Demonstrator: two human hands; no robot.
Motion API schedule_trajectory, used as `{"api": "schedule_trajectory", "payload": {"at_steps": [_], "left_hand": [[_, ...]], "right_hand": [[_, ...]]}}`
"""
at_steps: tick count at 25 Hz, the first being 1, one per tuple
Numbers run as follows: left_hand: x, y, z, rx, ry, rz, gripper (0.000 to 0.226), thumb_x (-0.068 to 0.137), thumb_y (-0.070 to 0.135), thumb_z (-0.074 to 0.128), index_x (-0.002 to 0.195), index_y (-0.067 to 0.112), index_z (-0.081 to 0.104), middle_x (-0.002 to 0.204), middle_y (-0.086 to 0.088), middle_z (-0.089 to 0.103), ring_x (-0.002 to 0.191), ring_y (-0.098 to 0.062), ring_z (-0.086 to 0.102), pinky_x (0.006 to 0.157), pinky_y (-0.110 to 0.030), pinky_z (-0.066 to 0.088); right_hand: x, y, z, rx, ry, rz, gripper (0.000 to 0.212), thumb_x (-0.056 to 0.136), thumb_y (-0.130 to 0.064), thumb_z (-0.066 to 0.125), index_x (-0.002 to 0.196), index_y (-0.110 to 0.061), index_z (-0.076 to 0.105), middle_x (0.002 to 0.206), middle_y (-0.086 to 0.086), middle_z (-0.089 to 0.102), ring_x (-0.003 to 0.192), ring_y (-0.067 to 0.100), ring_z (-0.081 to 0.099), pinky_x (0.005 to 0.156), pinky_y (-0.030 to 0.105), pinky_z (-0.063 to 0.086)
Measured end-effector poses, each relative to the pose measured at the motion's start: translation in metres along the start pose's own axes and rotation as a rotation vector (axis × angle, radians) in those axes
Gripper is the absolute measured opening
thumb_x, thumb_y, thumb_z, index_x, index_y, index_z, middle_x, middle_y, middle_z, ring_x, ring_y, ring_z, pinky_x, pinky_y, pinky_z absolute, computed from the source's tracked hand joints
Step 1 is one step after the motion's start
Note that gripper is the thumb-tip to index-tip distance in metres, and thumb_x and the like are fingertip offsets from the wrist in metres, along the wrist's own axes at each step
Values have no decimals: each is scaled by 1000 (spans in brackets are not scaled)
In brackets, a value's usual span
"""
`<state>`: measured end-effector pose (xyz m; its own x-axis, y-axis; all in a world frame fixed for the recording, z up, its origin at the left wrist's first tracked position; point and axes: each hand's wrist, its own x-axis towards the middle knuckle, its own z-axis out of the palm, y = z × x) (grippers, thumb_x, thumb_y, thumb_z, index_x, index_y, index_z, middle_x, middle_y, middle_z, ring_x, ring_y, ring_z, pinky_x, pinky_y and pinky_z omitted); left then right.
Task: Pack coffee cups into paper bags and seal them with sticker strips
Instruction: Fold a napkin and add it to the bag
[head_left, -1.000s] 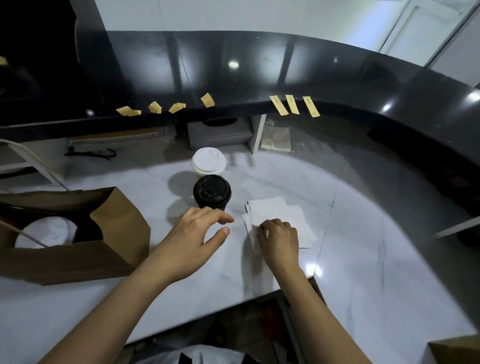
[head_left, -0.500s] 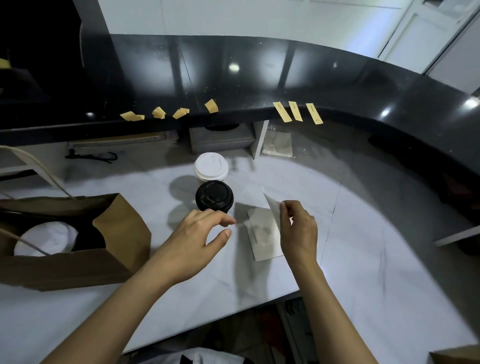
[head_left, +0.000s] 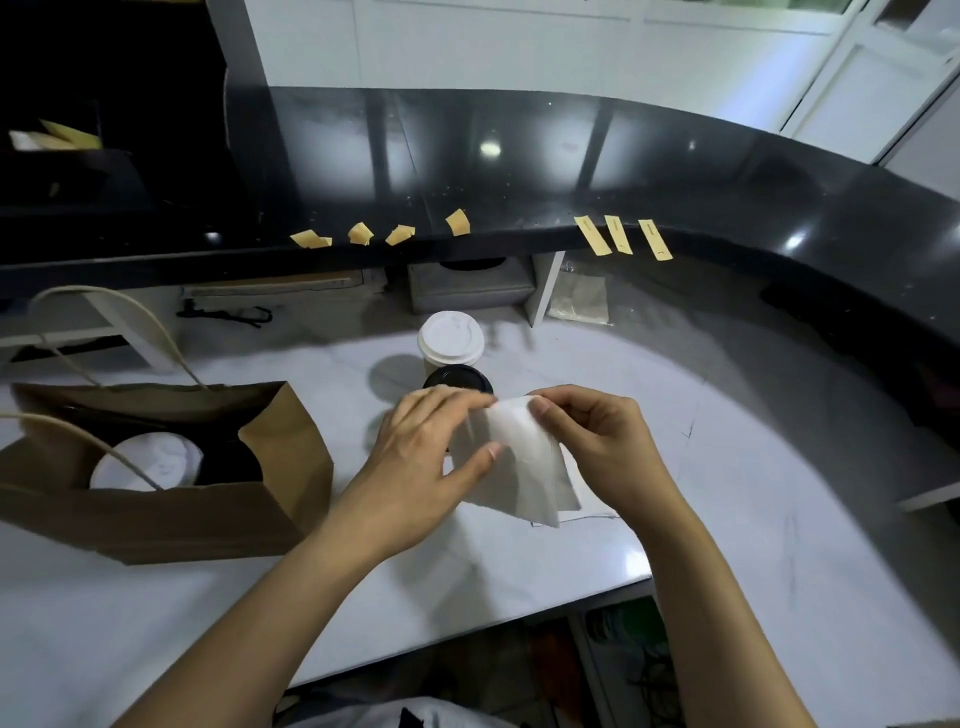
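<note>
Both hands now hold a white napkin (head_left: 511, 462) lifted off the table (head_left: 727, 493): the left hand (head_left: 421, 457) and right hand (head_left: 597, 447) pinch its top edge, where a second ago it lay flat. Likely it goes into the paper bag (head_left: 218, 499), which already holds cups. Two cups (head_left: 451, 340) wait behind; sticker strips (head_left: 618, 236) hang from the black counter edge.

White marble counter (head_left: 727, 467) as landmark. On its left part: open brown paper bag (head_left: 270, 499), a white-lidded cup (head_left: 143, 462) inside. At counter centre: white-lidded paper cup (head_left: 451, 338), black-lidded cup (head_left: 457, 376) just in front, touching. Above counter, in front of the cups: white paper napkin (head_left: 519, 467), between left hand (head_left: 415, 457) and right hand (head_left: 597, 447). Behind counter, on the raised black ledge (head_left: 519, 197): tan sticker strips (head_left: 618, 234).
</note>
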<state>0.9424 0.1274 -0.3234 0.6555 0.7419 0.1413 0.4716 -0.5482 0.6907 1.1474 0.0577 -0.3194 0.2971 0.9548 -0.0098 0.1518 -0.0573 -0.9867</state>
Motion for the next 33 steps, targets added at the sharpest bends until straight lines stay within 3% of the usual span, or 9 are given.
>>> {"api": "schedule_trajectory", "payload": {"at_steps": [3,5,9,13,18,22,26,30,33], "left_hand": [[-6,0,-6,-38,23,-36,16,100,41,53,110,31,58,110,21,57,112,-5,42,94,-32,39],[-11,0,-10,-69,23,-60,12,101,40,51,101,30,56,103,19,58,105,-4,45,84,-29,39],[-23,-1,-27,-140,54,-131,12,101,44,51,97,33,53,92,17,61,92,-3,55,69,-28,41],[-35,0,-48,-225,91,-177,9,100,44,54,102,36,54,93,21,66,88,-3,63,69,-32,52],[-54,-7,-82,-189,221,-200,16,99,39,56,115,43,55,112,26,61,108,3,57,83,-23,50],[-72,-12,-114,-158,284,-210,19,100,34,56,117,41,59,107,20,64,103,-1,61,85,-30,56],[-87,-8,-146,-127,409,-131,18,100,43,51,114,39,61,105,16,67,101,-9,65,75,-37,58],[-98,-11,-184,-169,666,-12,17,105,31,49,114,28,63,99,2,70,75,-21,67,60,-22,52],[-105,-28,-208,-149,781,-19,17,107,23,46,114,23,61,96,0,70,69,-23,65,57,-19,48]], "right_hand": [[-2,-6,12,53,-28,16,15,100,-15,65,97,-13,80,92,3,79,81,9,70,71,19,54],[-4,-7,22,54,-43,3,16,100,-17,64,97,-13,79,91,2,78,81,9,69,72,19,52],[-9,-13,36,85,-199,40,15,94,-36,72,101,-23,77,91,0,77,83,11,70,68,20,51],[0,-16,50,43,-266,55,8,91,-24,78,97,-19,77,90,6,77,81,16,72,67,26,54],[17,-29,75,32,-140,49,3,89,-26,79,92,-25,79,86,3,78,76,12,72,63,23,54],[33,-39,95,-20,62,23,7,89,-21,77,82,-24,77,78,3,75,65,7,65,52,21,50],[43,-50,114,22,204,45,10,88,-23,76,79,-26,74,75,-9,73,59,-2,65,38,17,45],[47,-57,134,58,303,35,12,89,-24,75,78,-27,71,67,-19,69,58,-7,64,36,15,43],[48,-59,148,42,326,26,11,88,-22,76,81,-27,69,68,-20,69,61,-6,64,44,13,46]]}}
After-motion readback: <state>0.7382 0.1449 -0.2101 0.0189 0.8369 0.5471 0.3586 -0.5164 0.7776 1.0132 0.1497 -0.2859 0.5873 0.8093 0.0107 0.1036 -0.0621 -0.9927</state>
